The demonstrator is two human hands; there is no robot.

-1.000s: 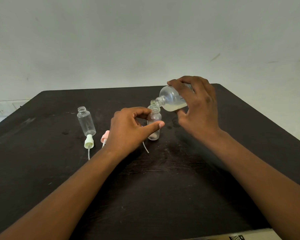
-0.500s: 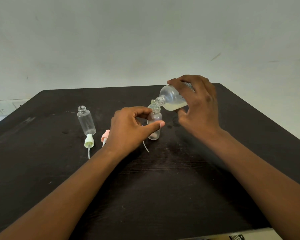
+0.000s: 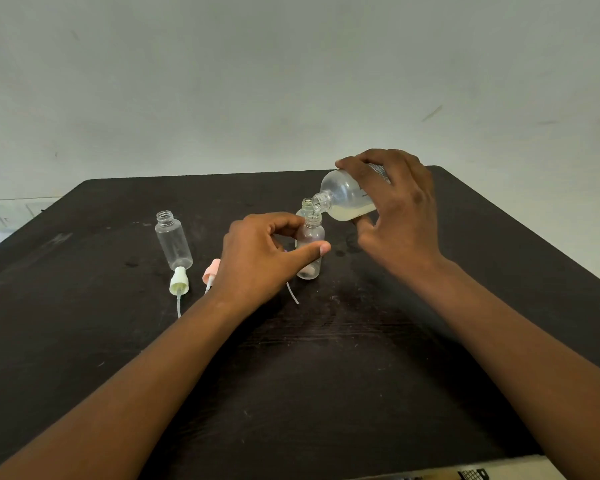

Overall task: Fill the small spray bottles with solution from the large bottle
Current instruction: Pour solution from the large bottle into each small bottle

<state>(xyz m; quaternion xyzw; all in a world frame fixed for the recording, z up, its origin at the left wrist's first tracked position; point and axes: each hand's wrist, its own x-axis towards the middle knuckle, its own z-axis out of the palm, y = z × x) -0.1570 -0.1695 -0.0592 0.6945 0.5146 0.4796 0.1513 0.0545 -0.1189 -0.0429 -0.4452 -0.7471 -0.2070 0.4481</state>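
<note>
My right hand (image 3: 397,216) grips the large clear bottle (image 3: 343,200), tipped on its side with pale yellowish solution in it. Its open neck is right over the mouth of a small clear spray bottle (image 3: 310,244), which stands upright on the dark table (image 3: 326,358). My left hand (image 3: 260,259) holds that small bottle between thumb and fingers. A second small bottle (image 3: 307,204) stands just behind it, mostly hidden. A third small bottle (image 3: 173,240), empty and uncapped, stands to the left.
A pale green spray cap with its dip tube (image 3: 179,285) lies in front of the left bottle. A pink spray cap (image 3: 211,273) lies beside my left wrist. A loose dip tube (image 3: 292,293) pokes out below my left hand. Wet spots mark the table near the bottles.
The scene has held almost still. The large bottle stays tipped over the small bottle's mouth, and both hands keep their grips.
</note>
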